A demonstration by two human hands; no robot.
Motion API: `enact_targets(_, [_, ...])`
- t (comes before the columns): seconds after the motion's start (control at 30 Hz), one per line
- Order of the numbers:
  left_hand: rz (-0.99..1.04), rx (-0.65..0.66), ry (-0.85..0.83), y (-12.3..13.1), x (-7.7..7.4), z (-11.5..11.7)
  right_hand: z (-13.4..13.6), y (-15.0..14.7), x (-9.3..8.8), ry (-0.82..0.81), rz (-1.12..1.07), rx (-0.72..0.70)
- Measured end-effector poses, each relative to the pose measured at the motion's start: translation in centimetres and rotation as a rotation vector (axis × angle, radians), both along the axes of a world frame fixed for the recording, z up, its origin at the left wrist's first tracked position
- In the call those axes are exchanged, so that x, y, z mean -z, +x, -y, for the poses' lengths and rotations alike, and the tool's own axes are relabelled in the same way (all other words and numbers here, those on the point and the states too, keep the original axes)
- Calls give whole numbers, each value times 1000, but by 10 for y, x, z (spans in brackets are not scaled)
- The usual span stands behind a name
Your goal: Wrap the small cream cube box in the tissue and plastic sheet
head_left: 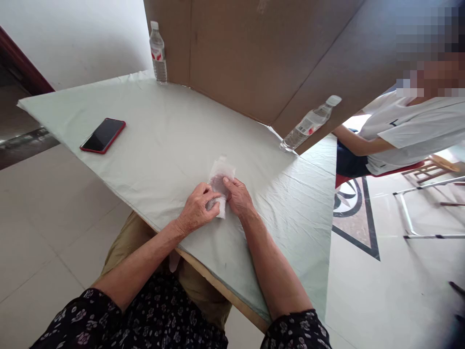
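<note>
The labels come first: both bottles carry red-and-white wraps, but their lettering is too small to read. The left bottle stands upright at the far edge of the table; the right bottle appears slanted in this wide view, and its label also shows a pale panel with dark marks. A small dark mark on the white shirt of a person seated beyond the board cannot be made out either.

The packet is in both hands, over the near part of the table. It is flat, oblong and whitish, with a translucent, bubbly-looking skin and a darker, purplish patch in the middle. The right hand clamps its right side, thumb on top and the other fingers bent behind. The left hand is curled over the lower left part, index finger and thumb apart at the tips; whether they pinch it, I cannot tell.

A phone, dark-screened in a red case, lies on the table to the left. A pale green, lightly creased cloth covers the table, and brown cardboard forms the upright, creased board behind the bottles. Around are a white wall, glossy tiled floor with a dark-bordered inlay, and a metal frame at right.
</note>
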State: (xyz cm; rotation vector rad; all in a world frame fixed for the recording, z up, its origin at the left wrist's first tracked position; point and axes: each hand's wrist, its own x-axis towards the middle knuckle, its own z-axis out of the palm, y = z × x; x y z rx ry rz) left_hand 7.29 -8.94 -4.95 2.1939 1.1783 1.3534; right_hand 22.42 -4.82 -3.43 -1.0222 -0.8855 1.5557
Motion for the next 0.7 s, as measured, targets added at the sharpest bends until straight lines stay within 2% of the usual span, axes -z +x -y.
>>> enact_targets(0.37, [-9, -33, -38, 0, -2, 0, 7, -1, -8, 99, 45, -36])
enact_targets(0.6, [55, -199, -91, -2, -3, 4, 23, 1, -9, 237, 162, -34])
enact_targets(0.7, [96, -189, -121, -4, 0, 2, 32, 1, -9, 265, 249, -62])
